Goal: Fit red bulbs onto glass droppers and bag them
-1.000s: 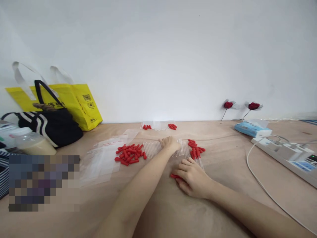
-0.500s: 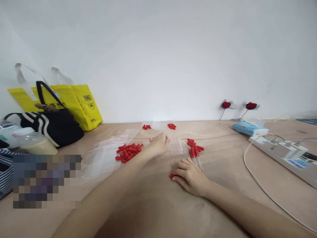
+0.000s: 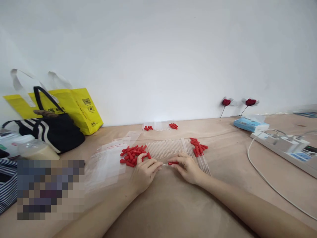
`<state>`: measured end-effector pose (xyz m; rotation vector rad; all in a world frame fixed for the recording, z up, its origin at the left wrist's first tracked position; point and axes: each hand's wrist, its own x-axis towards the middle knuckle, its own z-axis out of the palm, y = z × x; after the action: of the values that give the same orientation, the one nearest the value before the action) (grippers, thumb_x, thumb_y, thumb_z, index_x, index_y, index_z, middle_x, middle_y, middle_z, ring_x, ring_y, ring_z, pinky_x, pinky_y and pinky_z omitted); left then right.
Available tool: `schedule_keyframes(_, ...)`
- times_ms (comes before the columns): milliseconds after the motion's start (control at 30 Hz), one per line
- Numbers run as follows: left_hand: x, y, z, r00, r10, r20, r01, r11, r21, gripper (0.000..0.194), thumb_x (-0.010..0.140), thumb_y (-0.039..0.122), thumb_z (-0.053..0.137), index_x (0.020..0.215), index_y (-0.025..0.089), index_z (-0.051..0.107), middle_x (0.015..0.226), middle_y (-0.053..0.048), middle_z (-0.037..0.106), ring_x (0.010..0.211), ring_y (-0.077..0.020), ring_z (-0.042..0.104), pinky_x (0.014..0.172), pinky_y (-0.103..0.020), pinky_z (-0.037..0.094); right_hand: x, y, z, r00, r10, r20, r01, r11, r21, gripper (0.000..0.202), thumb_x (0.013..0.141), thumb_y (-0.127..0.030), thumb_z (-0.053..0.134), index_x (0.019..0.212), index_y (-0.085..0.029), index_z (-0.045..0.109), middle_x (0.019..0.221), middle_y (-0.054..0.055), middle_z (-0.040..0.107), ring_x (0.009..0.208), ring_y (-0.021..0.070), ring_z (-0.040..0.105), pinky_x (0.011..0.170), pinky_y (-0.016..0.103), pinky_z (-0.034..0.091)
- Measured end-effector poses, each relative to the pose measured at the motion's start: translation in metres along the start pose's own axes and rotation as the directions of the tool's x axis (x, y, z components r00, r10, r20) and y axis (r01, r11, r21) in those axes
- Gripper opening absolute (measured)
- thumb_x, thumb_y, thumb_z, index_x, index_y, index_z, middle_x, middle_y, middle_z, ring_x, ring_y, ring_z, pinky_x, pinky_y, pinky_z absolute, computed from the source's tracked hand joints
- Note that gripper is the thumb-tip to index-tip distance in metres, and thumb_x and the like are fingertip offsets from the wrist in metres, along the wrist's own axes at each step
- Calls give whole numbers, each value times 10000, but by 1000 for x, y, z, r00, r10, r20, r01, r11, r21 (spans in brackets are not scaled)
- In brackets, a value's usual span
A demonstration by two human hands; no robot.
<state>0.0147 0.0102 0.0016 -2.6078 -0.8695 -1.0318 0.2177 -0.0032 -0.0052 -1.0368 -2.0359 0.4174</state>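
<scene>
My left hand (image 3: 146, 173) pinches a thin clear dropper tube (image 3: 165, 164) near the table's middle. In the fingertips of my right hand (image 3: 187, 168) is a red rubber bulb (image 3: 173, 163), lying in line with the tube. Their ends meet or nearly meet; I cannot tell whether the tube is inside. Just beyond both hands lies a row of clear tubes (image 3: 163, 147). Beside my left hand is a heap of loose red bulbs (image 3: 131, 156). Past my right hand are several tubes with bulbs on, the assembled droppers (image 3: 203, 163).
Clear zip bags (image 3: 106, 162) lie at left; another bag (image 3: 160, 125) with red bulbs rests by the wall. A black bag (image 3: 61, 130), a yellow bag (image 3: 81, 110) and a bottle (image 3: 38, 150) stand far left. Tissues (image 3: 250, 125), a power strip (image 3: 292, 152) and its cable are at right.
My left hand has come back from the tube row toward me, now with a tube. My right hand has moved slightly up with the red bulb, and the two hands are closer together.
</scene>
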Motion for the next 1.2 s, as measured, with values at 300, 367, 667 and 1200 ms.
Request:
schedule_keyframes(300,-2,2,-2,999,-18,33,19,1000,-10,193,877,228,418,877,226,611,728,22,649,645,-100,574,909,-400,220,-6,0,5,996,88,-7,-87,989,118,108,764,-174,549,834,-197,628,779,16,627,748,139,553,705,285,434)
schedule_keyframes(367,-2,3,-1,1000,-11,28,11,1000,-6,197,875,226,416,881,230,613,729,20,649,650,-101,575,910,-398,220,-6,0,6,996,94,7,-94,986,137,105,762,-185,554,838,-199,625,788,16,634,748,139,554,705,286,432)
schedule_keyframes(667,-3,7,-1,999,6,35,-4,999,-37,229,881,198,384,897,234,610,714,19,645,630,-99,554,824,-364,241,-9,-2,7,996,76,39,-82,970,229,92,775,-210,537,820,-172,608,762,21,612,712,124,544,665,257,428)
schedule_keyframes(1200,-2,16,1,998,14,56,-16,999,32,187,818,141,441,810,213,614,630,33,603,568,-91,508,671,-314,234,-10,-4,7,992,-126,-17,127,988,91,141,805,-267,511,817,-184,625,717,31,654,653,122,574,617,237,444)
